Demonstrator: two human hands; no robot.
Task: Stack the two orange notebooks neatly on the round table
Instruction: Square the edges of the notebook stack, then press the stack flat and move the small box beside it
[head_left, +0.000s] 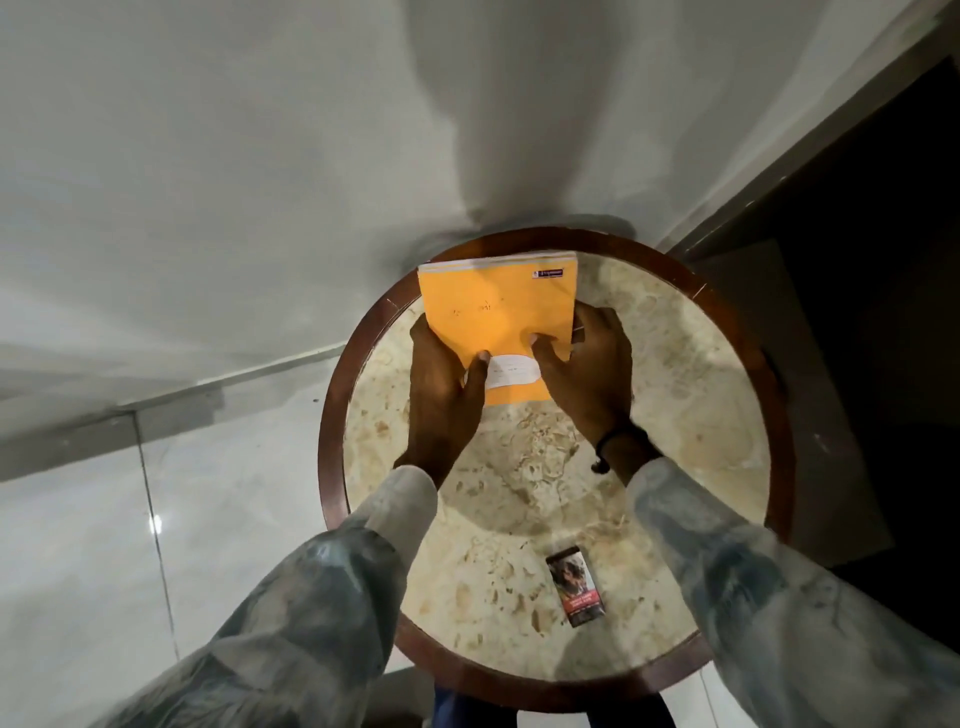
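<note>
An orange notebook (498, 317) with a white label near its lower edge lies at the far side of the round table (332, 415), which has a marble top and a dark wooden rim. White page edges show along its far edge and a second cover edge peeks out at the right, so another notebook seems to lie under it. My left hand (441, 400) grips the stack's left side with the thumb on the cover. My right hand (592, 374) holds the right side, thumb on top.
A small dark box (575, 590) with a picture on it lies near the table's front edge. A white wall stands behind the table, glossy white floor tiles lie to the left, and a dark doorway opens at the right.
</note>
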